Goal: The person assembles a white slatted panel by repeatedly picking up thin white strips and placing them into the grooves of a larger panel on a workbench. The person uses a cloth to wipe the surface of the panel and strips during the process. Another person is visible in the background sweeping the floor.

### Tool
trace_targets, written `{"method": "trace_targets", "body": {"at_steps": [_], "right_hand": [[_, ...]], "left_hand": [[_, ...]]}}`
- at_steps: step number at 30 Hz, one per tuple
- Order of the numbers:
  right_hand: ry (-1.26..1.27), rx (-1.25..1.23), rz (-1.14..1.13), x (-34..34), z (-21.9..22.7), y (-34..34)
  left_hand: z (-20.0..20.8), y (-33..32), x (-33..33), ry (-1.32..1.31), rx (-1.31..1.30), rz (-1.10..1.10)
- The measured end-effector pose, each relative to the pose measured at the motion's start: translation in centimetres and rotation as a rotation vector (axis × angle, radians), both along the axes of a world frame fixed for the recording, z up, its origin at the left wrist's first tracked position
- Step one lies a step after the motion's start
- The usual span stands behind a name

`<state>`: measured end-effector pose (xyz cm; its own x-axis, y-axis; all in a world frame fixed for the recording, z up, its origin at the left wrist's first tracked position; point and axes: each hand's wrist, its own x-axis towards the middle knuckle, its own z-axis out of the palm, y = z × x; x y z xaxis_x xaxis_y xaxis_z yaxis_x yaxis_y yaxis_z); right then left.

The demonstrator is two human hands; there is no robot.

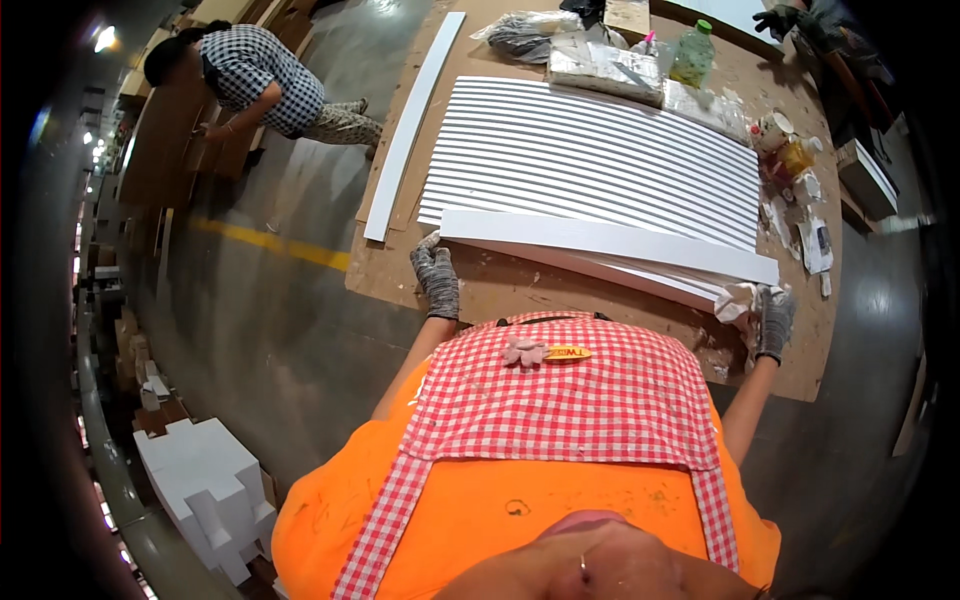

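A long white board (600, 240) lies slantwise along the near edge of a row of narrow white strips (590, 150). My left hand (437, 280), in a grey knitted glove, has its fingers closed at the board's left end. At the other end is my right hand (774, 322), gloved alike and closed on a crumpled white cloth (738, 303) pressed near the board's corner. Part of the right fingers is hidden by the cloth and board. Beneath the board, the edge of another white piece (660, 283) shows.
A separate white strip (415, 125) lies along the worktable's (500, 285) left side. Wrapped packs (605, 68), a green-capped bottle (692, 55) and a yellow-liquid bottle (795, 158) stand beyond. A co-worker's gloved hand (775, 22) is at far right; another person (265, 80) works at left.
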<state>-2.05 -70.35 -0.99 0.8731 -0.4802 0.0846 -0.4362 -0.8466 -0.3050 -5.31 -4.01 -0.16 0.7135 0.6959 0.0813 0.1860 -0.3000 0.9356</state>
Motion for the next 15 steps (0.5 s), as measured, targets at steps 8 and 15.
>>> {"method": "trace_targets", "body": {"at_steps": [8, 15], "right_hand": [[-0.147, 0.094, 0.054, -0.9, -4.4, 0.4], [-0.319, 0.270, -0.059, -1.1, -4.9, 0.1]], "left_hand": [[-0.7, 0.2, 0.5, -0.040, -0.240, 0.064], [4.6, -2.5, 2.8, -0.115, 0.676, -0.074]]}}
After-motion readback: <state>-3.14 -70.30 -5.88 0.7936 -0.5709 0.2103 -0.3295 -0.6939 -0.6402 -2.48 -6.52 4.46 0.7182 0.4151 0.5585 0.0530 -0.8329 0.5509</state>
